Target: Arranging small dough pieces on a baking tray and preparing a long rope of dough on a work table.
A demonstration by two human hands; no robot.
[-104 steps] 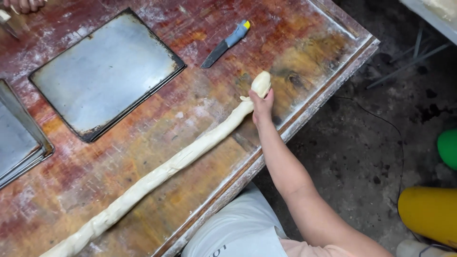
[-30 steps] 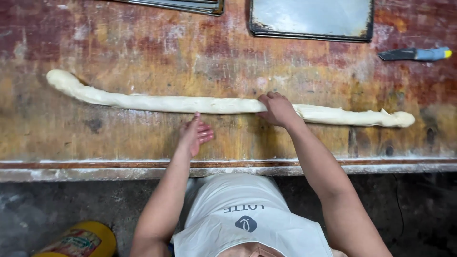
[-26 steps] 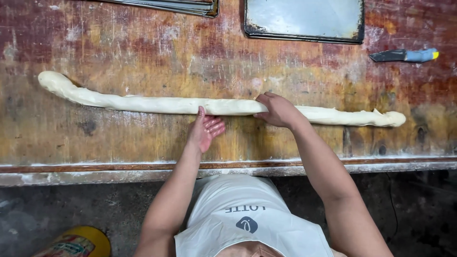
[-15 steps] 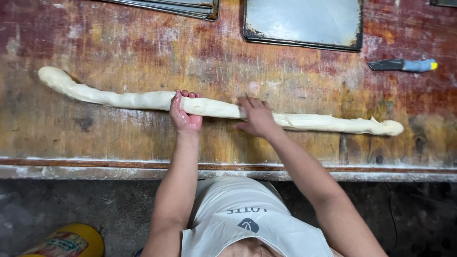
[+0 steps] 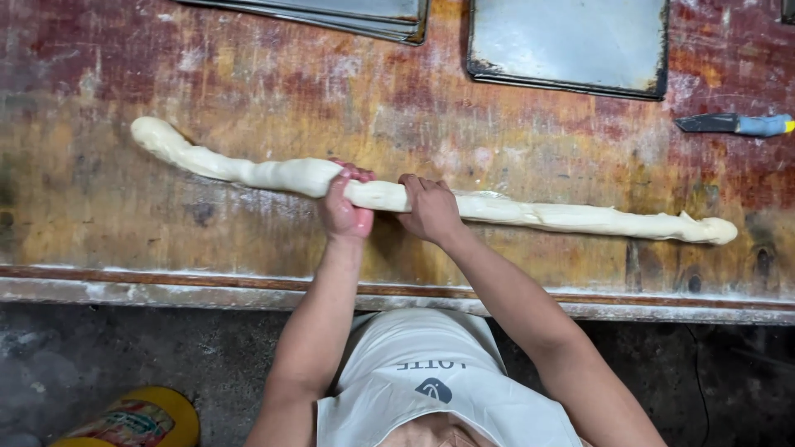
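pale dough rope (image 5: pixel 530 213) lies along the worn wooden table (image 5: pixel 99 215), below the baking tray (image 5: pixel 571 41). my left hand (image 5: pixel 345 207) and right hand (image 5: pixel 429 209) grip its middle; i judge uneven squeezing could tear it.

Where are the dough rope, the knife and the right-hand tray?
dough rope (image 5: pixel 580 218), head view, on its thin right stretch.
knife (image 5: pixel 735 124), head view, where the dark blade meets the blue handle.
tray (image 5: pixel 571 37), head view, on its bare flat middle.
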